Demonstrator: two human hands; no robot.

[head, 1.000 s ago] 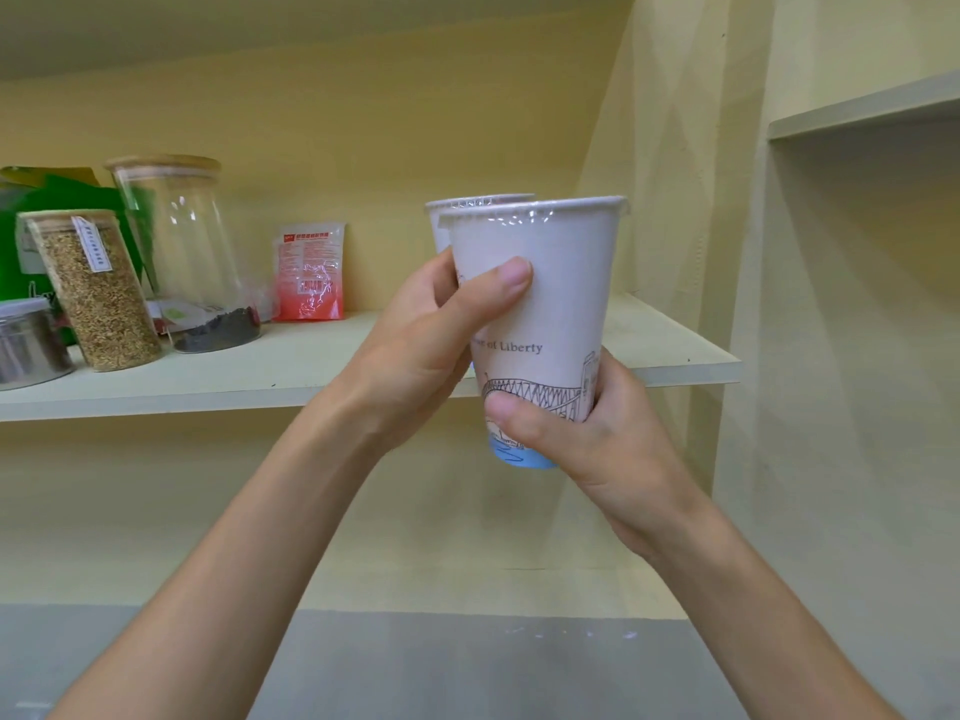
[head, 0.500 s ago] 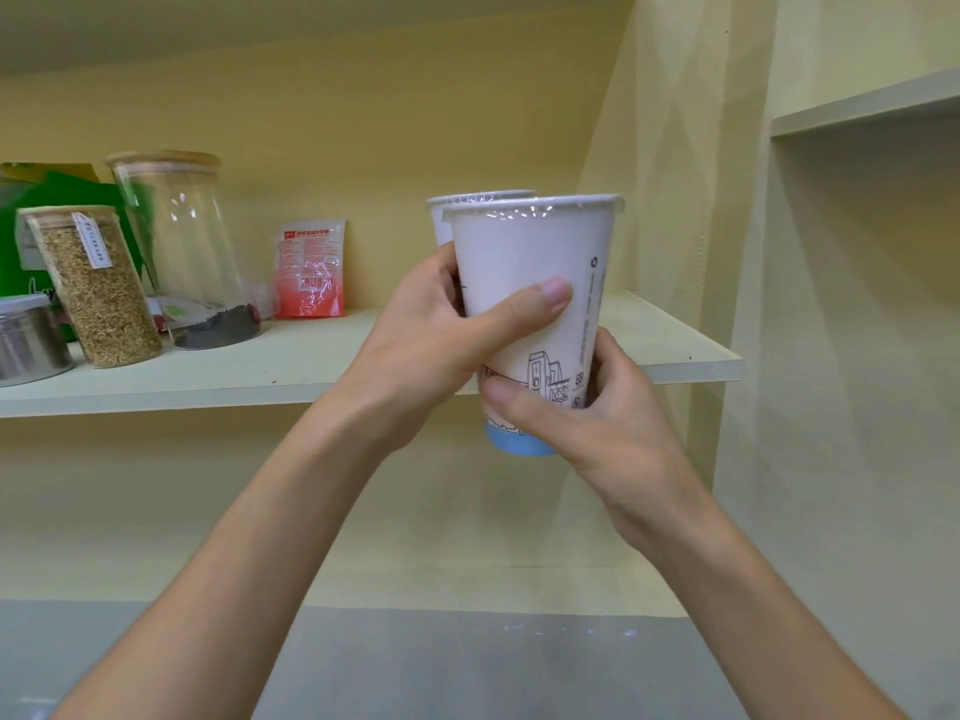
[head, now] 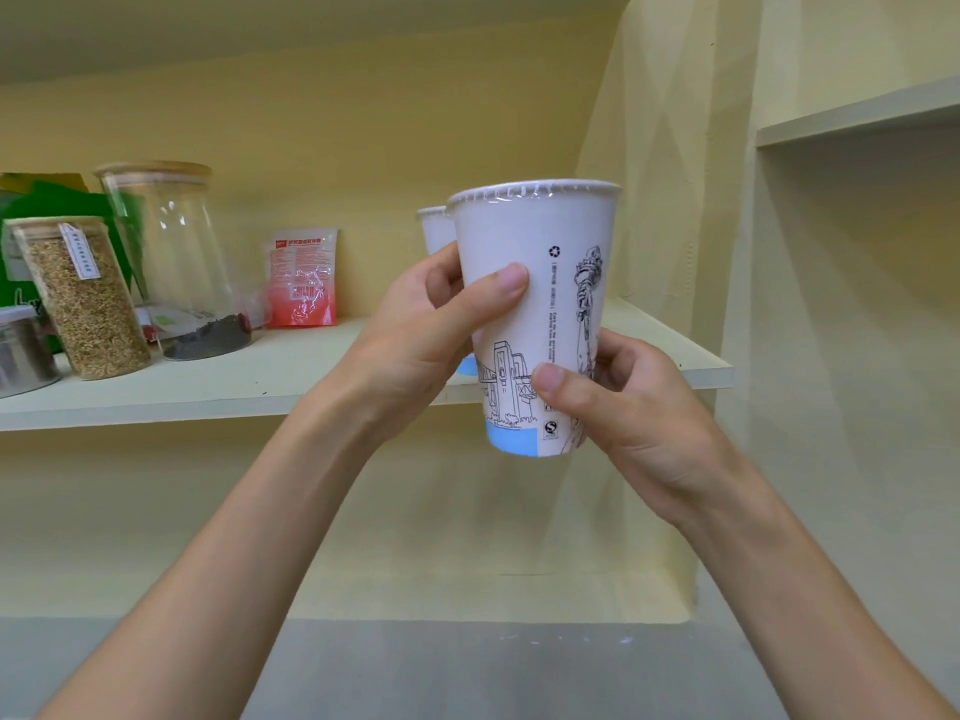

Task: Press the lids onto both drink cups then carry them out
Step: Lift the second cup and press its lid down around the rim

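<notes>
1. Yellow shelving is filling the background; a shelf (head: 218, 376) is carrying jars (head: 171, 262).
2. Both hands are gripping the near lidded cup (head: 540, 309): left hand (head: 415, 345) wrapping its side, right hand (head: 634, 402) pinching its base, probably steadying it.
3. A second cup (head: 435, 231) is sitting half hidden behind; what holds it is unclear.

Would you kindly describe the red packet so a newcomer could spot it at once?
Look along the pale wooden shelf on the yellow wall, left of the hands holding the cups. Beyond the tall glass jars stands a red packet, leaning upright against the wall. It is the only flat, red-and-white pouch there; its neighbours are round containers.
</notes>
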